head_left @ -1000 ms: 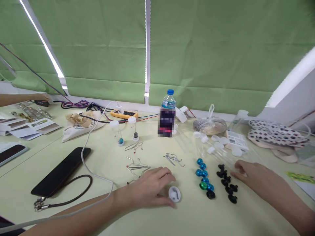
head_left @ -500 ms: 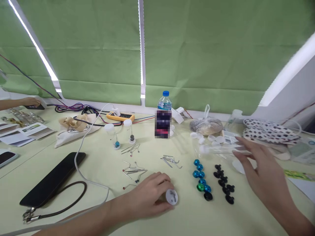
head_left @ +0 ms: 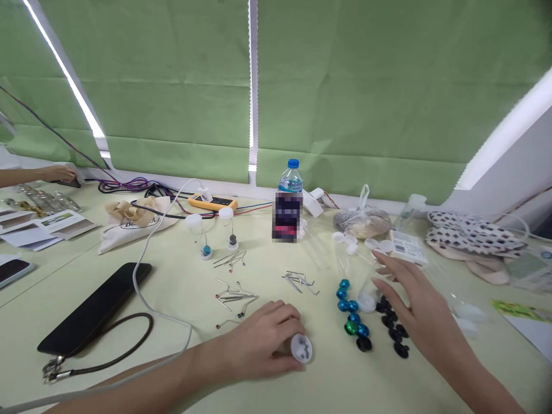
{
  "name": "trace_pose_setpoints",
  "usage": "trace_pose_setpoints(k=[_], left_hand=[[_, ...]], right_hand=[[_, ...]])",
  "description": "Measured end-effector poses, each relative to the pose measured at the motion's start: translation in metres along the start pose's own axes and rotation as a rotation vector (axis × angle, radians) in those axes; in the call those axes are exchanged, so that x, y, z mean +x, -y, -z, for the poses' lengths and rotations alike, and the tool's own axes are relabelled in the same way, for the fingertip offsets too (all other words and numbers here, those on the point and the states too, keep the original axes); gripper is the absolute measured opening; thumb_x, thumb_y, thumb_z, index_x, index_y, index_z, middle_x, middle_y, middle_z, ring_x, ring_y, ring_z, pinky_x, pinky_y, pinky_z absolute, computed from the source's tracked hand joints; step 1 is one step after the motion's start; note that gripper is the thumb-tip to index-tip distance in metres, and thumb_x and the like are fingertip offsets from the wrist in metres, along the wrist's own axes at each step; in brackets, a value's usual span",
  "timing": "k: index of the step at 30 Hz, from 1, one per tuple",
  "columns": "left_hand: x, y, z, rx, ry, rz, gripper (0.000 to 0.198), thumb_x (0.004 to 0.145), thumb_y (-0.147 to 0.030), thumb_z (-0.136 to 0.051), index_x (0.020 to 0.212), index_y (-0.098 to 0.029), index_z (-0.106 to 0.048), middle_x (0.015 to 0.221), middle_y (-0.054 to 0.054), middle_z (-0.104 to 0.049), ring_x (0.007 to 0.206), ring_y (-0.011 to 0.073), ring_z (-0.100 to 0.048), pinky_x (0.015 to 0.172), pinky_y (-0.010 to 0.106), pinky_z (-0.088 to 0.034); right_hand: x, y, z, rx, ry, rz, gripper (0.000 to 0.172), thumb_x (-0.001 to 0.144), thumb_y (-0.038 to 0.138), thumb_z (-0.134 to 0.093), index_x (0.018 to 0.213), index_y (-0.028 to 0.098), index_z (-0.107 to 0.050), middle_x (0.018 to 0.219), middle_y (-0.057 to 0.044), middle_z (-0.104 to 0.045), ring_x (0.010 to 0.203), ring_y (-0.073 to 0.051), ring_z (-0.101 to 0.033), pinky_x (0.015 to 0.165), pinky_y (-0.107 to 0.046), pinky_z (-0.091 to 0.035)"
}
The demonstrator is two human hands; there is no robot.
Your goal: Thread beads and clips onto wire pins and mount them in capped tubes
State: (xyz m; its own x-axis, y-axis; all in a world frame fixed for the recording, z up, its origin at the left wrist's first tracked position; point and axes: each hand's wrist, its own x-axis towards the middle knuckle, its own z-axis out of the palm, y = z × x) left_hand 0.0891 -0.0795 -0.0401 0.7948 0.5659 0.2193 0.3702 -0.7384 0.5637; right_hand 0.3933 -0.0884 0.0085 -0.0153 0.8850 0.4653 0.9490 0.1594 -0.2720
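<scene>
Low over the table, my left hand (head_left: 273, 336) is closed around a small white cap (head_left: 301, 348), its round face turned up with dark marks on it. My right hand (head_left: 416, 299) pinches a clear tube (head_left: 370, 286) between thumb and fingers, its white end slanting down; part of it is hidden. Blue ball-shaped pieces (head_left: 352, 306), one green piece (head_left: 351, 328) and black pieces (head_left: 394, 333) lie near the right hand. Thin bent metal rods (head_left: 297, 282) are in small piles beyond my left hand.
Two capped clear tubes (head_left: 207, 250) stand upright behind the rods. Farther back are a water bottle (head_left: 290, 178), a yellow multimeter (head_left: 213, 202) and a knotted plastic bag (head_left: 362, 221). A black phone (head_left: 95, 307) lies at left; another person's hand (head_left: 60, 172) shows far left.
My right hand has moved left and nearer, turning the tube from lying level to slanting down. My left hand stays with the white cap.
</scene>
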Motion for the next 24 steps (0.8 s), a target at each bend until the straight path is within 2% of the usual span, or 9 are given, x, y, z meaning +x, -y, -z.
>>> trace_pose_setpoints(k=[5, 8, 10, 13, 16, 24], left_hand=[[0.000, 0.001, -0.001, 0.000, -0.002, -0.006, 0.037, 0.080, -0.038, -0.073, 0.110, -0.023, -0.058, 0.114, 0.004, -0.059, 0.104, 0.0192, -0.054, 0.095, 0.029, -0.040], [0.000, 0.000, -0.001, -0.002, -0.007, -0.014, 0.037, 0.080, -0.038, -0.072, 0.110, -0.023, -0.058, 0.114, 0.004, -0.059, 0.104, 0.0192, -0.054, 0.094, 0.029, -0.040], [0.001, 0.000, 0.000, -0.002, -0.006, -0.017, 0.036, 0.080, -0.038, -0.072, 0.109, -0.022, -0.058, 0.113, 0.004, -0.060, 0.103, 0.0196, -0.054, 0.093, 0.029, -0.041], [0.001, 0.000, 0.000, 0.002, -0.008, -0.019, 0.036, 0.080, -0.039, -0.072, 0.109, -0.022, -0.058, 0.112, 0.005, -0.060, 0.101, 0.0197, -0.054, 0.092, 0.029, -0.042], [0.001, 0.000, -0.001, 0.005, -0.028, -0.014, 0.036, 0.081, -0.040, -0.071, 0.108, -0.022, -0.058, 0.111, 0.005, -0.060, 0.100, 0.0194, -0.054, 0.093, 0.029, -0.041], [0.002, -0.002, 0.000, 0.015, -0.044, 0.026, 0.032, 0.082, -0.037, -0.071, 0.108, -0.022, -0.058, 0.109, 0.004, -0.060, 0.101, 0.0191, -0.053, 0.092, 0.029, -0.042]], right_hand=[[0.000, 0.000, -0.002, 0.073, 0.045, -0.144, 0.057, 0.094, 0.052, -0.043, 0.146, 0.034, -0.029, 0.126, -0.008, -0.060, 0.099, -0.028, -0.065, 0.066, -0.035, -0.056], [0.000, -0.004, -0.003, 0.137, -0.049, -0.226, 0.062, 0.092, 0.055, -0.047, 0.147, 0.033, -0.027, 0.127, -0.008, -0.059, 0.099, -0.030, -0.066, 0.075, -0.042, -0.057], [0.000, -0.007, -0.004, 0.160, -0.110, -0.226, 0.060, 0.091, 0.056, -0.048, 0.143, 0.031, -0.034, 0.133, -0.010, -0.054, 0.101, -0.030, -0.065, 0.080, -0.044, -0.056], [0.001, -0.010, -0.006, 0.166, -0.027, -0.200, 0.054, 0.092, 0.055, -0.046, 0.141, 0.031, -0.039, 0.135, -0.011, -0.051, 0.102, -0.029, -0.066, 0.083, -0.043, -0.056], [0.002, -0.011, -0.009, 0.152, 0.062, -0.227, 0.058, 0.093, 0.054, -0.045, 0.145, 0.033, -0.031, 0.132, -0.010, -0.056, 0.104, -0.031, -0.066, 0.081, -0.044, -0.056], [0.003, -0.018, -0.015, 0.126, 0.011, -0.269, 0.075, 0.091, 0.051, -0.048, 0.152, 0.029, -0.011, 0.125, -0.011, -0.063, 0.103, -0.034, -0.066, 0.077, -0.047, -0.057]])
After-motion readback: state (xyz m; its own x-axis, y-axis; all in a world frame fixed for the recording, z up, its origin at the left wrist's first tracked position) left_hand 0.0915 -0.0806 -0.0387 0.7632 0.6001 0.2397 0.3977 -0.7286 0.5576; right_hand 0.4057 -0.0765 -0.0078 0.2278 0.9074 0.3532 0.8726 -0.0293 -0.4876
